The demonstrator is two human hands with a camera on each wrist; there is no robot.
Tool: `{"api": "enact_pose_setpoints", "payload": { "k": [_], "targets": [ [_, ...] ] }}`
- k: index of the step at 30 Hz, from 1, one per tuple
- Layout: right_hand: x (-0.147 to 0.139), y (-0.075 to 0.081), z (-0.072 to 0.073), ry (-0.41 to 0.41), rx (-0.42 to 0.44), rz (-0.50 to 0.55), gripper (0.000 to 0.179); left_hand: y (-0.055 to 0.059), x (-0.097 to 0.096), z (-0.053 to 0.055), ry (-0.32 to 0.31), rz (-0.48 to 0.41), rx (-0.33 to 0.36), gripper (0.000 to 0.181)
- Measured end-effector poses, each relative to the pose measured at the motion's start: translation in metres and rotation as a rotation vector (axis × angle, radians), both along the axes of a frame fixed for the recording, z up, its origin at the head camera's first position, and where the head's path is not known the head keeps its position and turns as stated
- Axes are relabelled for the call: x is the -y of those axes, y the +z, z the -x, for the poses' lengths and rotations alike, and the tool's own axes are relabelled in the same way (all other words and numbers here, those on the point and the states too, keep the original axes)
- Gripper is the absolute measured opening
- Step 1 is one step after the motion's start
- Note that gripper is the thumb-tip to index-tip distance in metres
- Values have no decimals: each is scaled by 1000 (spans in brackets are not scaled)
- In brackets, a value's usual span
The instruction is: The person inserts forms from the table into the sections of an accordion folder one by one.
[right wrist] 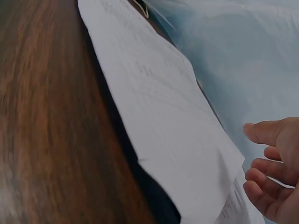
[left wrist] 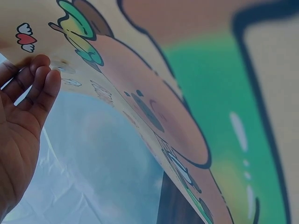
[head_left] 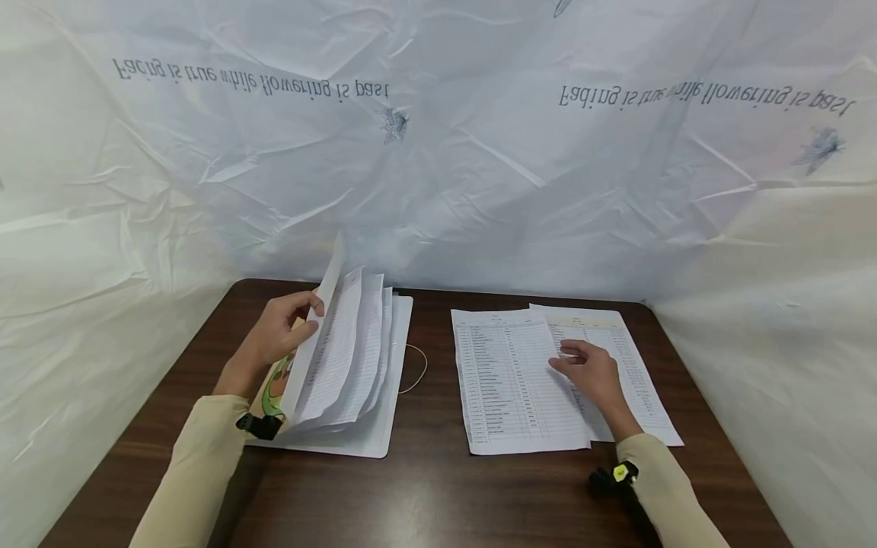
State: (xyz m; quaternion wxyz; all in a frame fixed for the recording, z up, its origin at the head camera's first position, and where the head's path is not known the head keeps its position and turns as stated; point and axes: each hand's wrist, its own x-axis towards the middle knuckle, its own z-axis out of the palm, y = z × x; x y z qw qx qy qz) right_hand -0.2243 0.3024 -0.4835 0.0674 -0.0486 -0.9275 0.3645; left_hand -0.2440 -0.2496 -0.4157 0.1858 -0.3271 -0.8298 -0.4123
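Observation:
On the left lies a folder (head_left: 399,365) with a cartoon-printed cover (left wrist: 107,70), which stands raised. Several printed sheets (head_left: 336,354) inside it fan upward. My left hand (head_left: 284,327) is at the raised cover, its fingertips touching the printed outer side; the left wrist view shows the fingers loosely bent, and no firm grip is visible. Above the loose printed sheets (head_left: 507,388) at the right hovers my right hand (head_left: 592,373). Its fingers (right wrist: 264,170) are relaxed, thumb apart from the others, with nothing between them. A second printed sheet (head_left: 637,365) lies partly under those sheets.
A thin elastic loop (head_left: 423,369) sticks out from the folder's right side onto the dark wooden table (head_left: 438,495). White plastic sheeting (head_left: 452,190) with printed lettering hangs behind the table and along both sides.

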Motion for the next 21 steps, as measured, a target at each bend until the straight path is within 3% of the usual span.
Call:
{"api": "enact_pose_setpoints", "payload": {
  "k": [21],
  "targets": [
    [-2, -14, 4, 21, 84, -79, 63, -3, -2, 1, 35, 1, -24, 18]
  ]
}}
